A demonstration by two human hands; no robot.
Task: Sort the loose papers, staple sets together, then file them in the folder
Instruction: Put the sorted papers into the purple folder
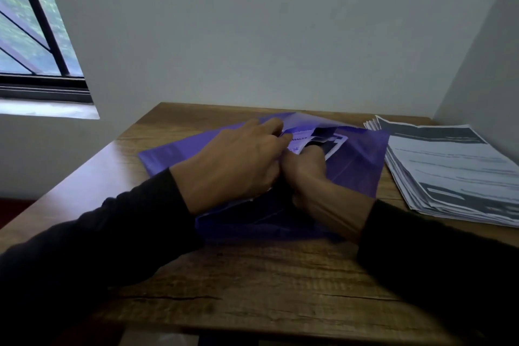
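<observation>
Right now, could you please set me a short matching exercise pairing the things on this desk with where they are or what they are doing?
Things:
1. purple folder
2. paper stack
3. left hand
4. window

Places or states:
a. upper left, in the wall
b. middle of the wooden desk
c. lifting the folder's flap
d. desk's right side, by the wall

Pairs: 1-b, 2-d, 3-c, 4-a

Two bare hands, the left hand (233,160) and the right hand (314,177), emerge from long dark sleeves, the left sleeve (98,244) and the right sleeve (438,258). The plain, close-fitting fabric ends at the wrists; no rings, watch or gloves show.
</observation>
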